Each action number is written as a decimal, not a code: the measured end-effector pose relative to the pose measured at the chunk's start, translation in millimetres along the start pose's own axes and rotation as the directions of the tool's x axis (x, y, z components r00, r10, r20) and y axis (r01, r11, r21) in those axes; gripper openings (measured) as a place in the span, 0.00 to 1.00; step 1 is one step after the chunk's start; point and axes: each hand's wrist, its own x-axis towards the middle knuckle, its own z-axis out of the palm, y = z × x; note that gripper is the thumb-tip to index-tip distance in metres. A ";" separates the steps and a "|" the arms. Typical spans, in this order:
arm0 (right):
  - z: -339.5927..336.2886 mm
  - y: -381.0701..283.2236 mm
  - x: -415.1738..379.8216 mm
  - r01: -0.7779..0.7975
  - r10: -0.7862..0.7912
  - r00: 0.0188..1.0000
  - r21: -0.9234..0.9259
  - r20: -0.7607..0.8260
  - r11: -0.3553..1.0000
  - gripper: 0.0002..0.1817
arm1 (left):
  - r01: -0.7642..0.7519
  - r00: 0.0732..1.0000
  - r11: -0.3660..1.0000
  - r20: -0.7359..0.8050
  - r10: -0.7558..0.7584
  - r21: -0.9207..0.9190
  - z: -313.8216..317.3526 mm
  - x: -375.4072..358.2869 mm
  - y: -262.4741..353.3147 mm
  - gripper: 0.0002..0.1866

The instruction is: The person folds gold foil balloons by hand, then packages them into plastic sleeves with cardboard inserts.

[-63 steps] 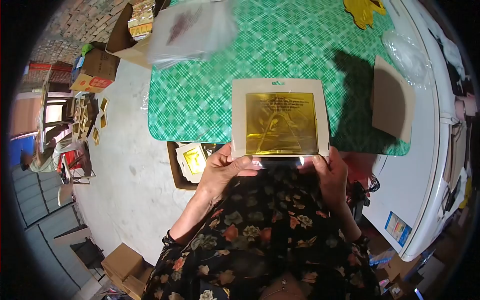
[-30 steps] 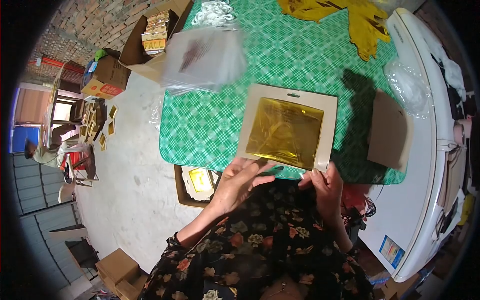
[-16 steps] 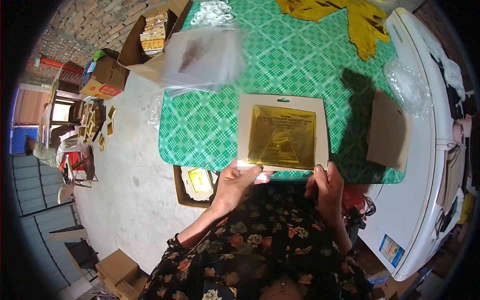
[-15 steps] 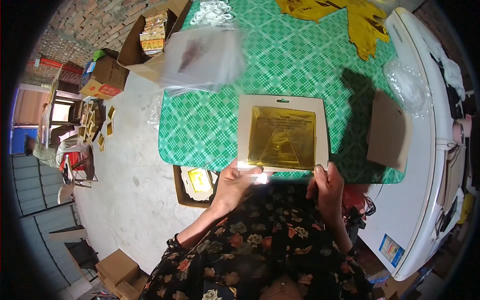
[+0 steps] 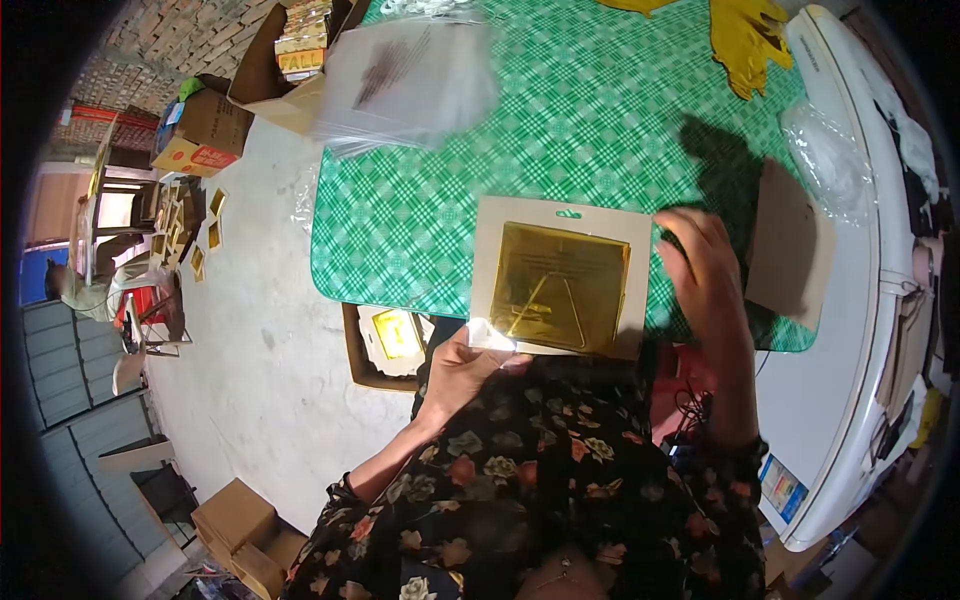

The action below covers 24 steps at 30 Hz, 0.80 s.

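Pinch grip, left hand (image 5: 463, 378): one gold-windowed card (image 5: 562, 285).
Green-checked table (image 5: 400, 225), beneath; card is over its near edge; right hand (image 5: 708, 262) curls loosely beside card's upper right corner, grip and contact unclear. Step, apparently: handling card's edges; next move calls for steady left pinch.

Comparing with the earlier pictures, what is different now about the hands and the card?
The right hand has let go of the card's lower right corner and moved up beside its upper right corner; whether it touches there is unclear. The left hand still holds the lower left corner. The plastic stack stays on the table.
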 end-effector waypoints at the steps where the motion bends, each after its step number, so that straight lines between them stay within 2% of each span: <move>1: 9.1 4.0 12.9 0.037 -0.037 0.999 0.018 0.028 0.999 0.18 | 0.007 1.000 1.000 -0.001 -0.007 0.005 -0.9 0.9 -1.7 0.20; 3: 24.5 7.0 32.2 0.110 -0.115 0.990 0.062 0.085 0.992 0.18 | 0.022 1.000 1.000 -0.007 -0.022 0.014 -3.5 2.6 -4.1 0.20; 6: 33.6 -3.6 43.7 0.134 -0.126 0.972 -0.030 0.200 0.990 0.13 | -0.007 1.000 0.998 0.007 0.007 0.065 -13.4 6.7 -10.1 0.20; 9: 37.5 -5.6 48.0 0.148 -0.145 0.950 0.008 0.276 0.989 0.11 | -0.011 1.000 0.995 0.004 0.010 0.103 -12.7 7.1 -7.9 0.19; 12: 31.2 -7.4 53.8 0.194 -0.186 0.945 -0.004 0.269 0.981 0.11 | 0.009 0.999 0.992 0.034 -0.014 0.123 -20.8 11.3 -15.5 0.19; 15: 32.4 -7.8 60.4 -0.034 -0.032 0.906 0.147 0.422 0.988 0.11 | 0.001 0.999 0.995 0.047 -0.006 0.100 -19.2 12.4 -13.5 0.19; 18: 38.9 -10.5 64.0 -0.133 -0.072 0.912 0.457 0.403 0.879 0.09 | 0.009 1.000 0.984 0.008 -0.011 0.175 -11.6 10.2 -7.0 0.18; 21: 28.2 -18.1 80.9 -0.047 -0.132 0.897 0.387 0.423 0.921 0.09 | -0.029 0.999 0.982 0.024 0.025 0.184 -5.2 5.9 0.6 0.20; 24: 33.2 -21.2 82.4 0.028 -0.166 0.927 0.378 0.338 0.926 0.09 | -0.060 0.998 0.989 0.041 0.054 0.138 -3.2 5.9 2.6 0.18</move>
